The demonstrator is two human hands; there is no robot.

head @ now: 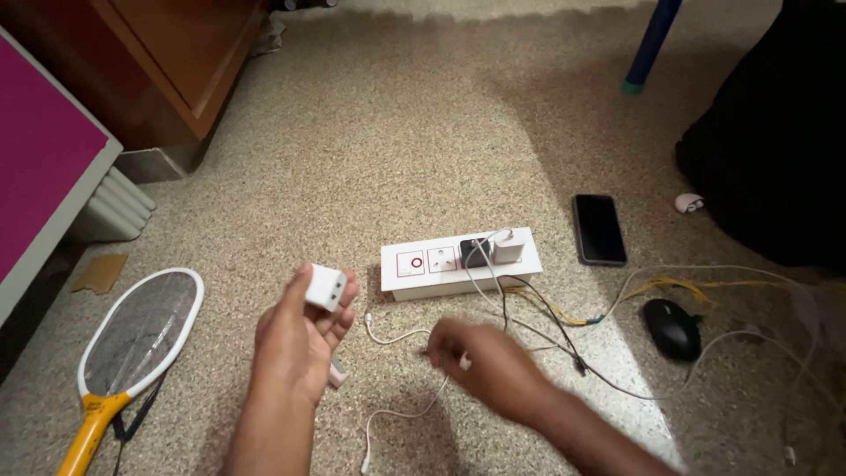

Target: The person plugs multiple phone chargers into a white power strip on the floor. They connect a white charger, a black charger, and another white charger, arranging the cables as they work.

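My left hand [298, 339] holds a small white charger adapter [325, 287] up above the speckled floor, its two round ports facing out. My right hand [480, 360], blurred, pinches a thin white cable [398, 412] that loops over the floor below the hands. Just beyond both hands lies a white extension board [423, 264] with a red-ringed switch and sockets. A black plug [474, 253] and a white plug [507, 249] sit in its right end, and several wires trail from there.
A black phone [599, 229] lies face up right of the board. A black mouse [671, 329] sits among yellow and white wires. An electric racket [132, 339] with a yellow handle lies at left. Wooden furniture, a pink-topped unit and a blue leg stand around.
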